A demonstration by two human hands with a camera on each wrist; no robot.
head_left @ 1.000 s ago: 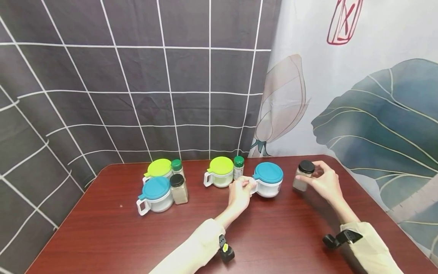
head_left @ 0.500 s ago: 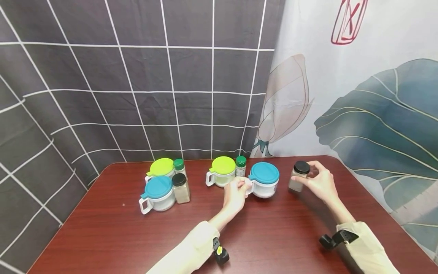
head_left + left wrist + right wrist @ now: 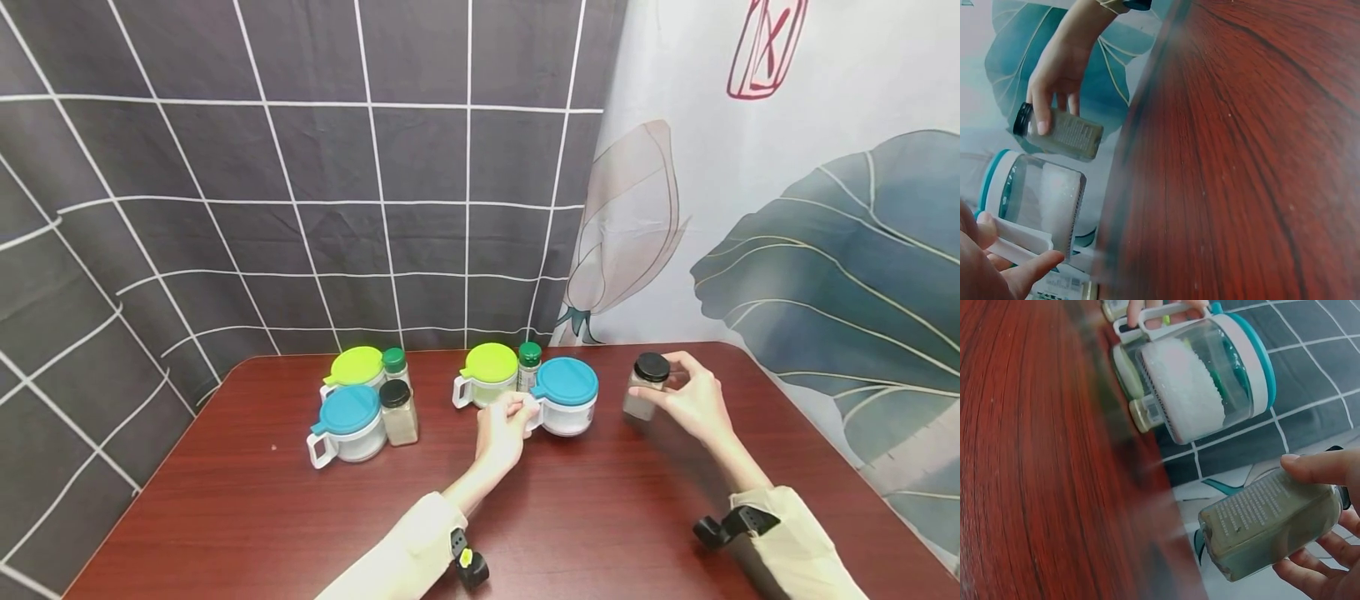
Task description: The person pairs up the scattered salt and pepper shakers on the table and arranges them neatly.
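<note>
My left hand (image 3: 498, 437) pinches the white handle (image 3: 1025, 236) of a clear seasoning pot with a blue lid (image 3: 567, 382). White grains, heaped to one side, fill part of the pot (image 3: 1185, 387). To its right, my right hand (image 3: 699, 402) holds a square spice jar (image 3: 639, 406) with a black cap, thumb on one side and fingers on the other. Printed text and greyish-brown contents show on the spice jar (image 3: 1272, 519) in the right wrist view. A gap separates pot and jar. Whether either touches the tabletop I cannot tell.
Left of the held pot stand a green-lidded pot (image 3: 491, 363) and a green-capped shaker (image 3: 529, 355). Farther left is a cluster: another green-lidded pot (image 3: 357, 365), a blue-lidded pot (image 3: 349, 409), a green-capped shaker (image 3: 393, 361) and a black-capped jar (image 3: 397, 412). Patterned cloth hangs behind the table (image 3: 585, 517).
Both hands have moved left, carrying the blue-lidded pot and the black-capped spice jar along. The pot is now closer to the green-capped shaker. The view has shifted slightly.
</note>
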